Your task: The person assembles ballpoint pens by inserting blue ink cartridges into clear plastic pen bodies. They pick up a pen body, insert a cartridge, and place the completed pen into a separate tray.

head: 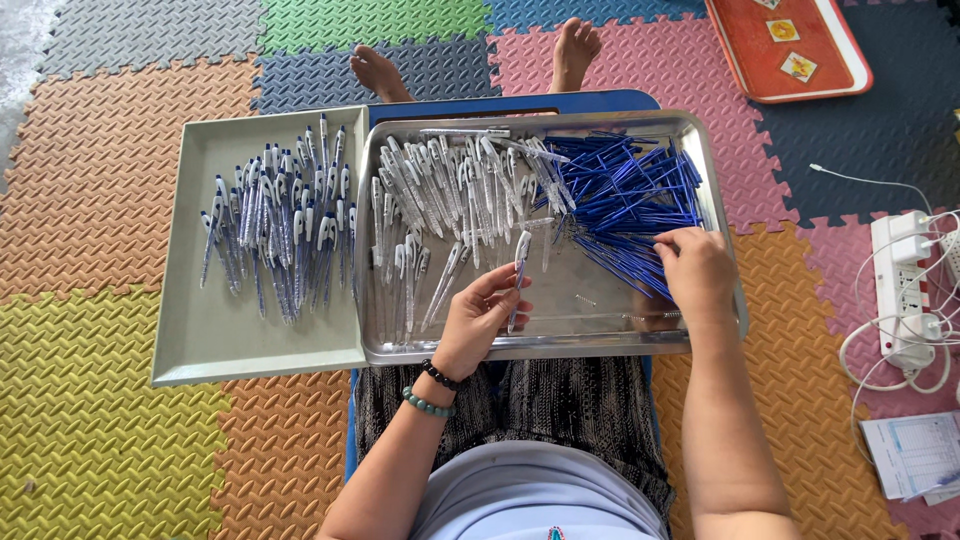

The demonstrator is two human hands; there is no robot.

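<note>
A shiny steel tray [600, 335] rests across my lap. It holds a heap of clear pen barrels [440, 190] on its left and a pile of blue ink refills [625, 195] on its right. My left hand [478, 320] grips one clear pen barrel [519, 270] upright over the tray's middle. My right hand [697, 272] rests palm down on the near edge of the refill pile, fingers pinching among the refills. A grey tray [215, 335] to the left carries several pens with blue refills inside [280, 225].
Coloured foam floor mats [100, 200] surround me. My bare feet [470, 60] stick out beyond the trays. A red tray [790, 45] lies at the top right. A white power strip with cables [905, 290] and a printed sheet [915, 455] lie at the right.
</note>
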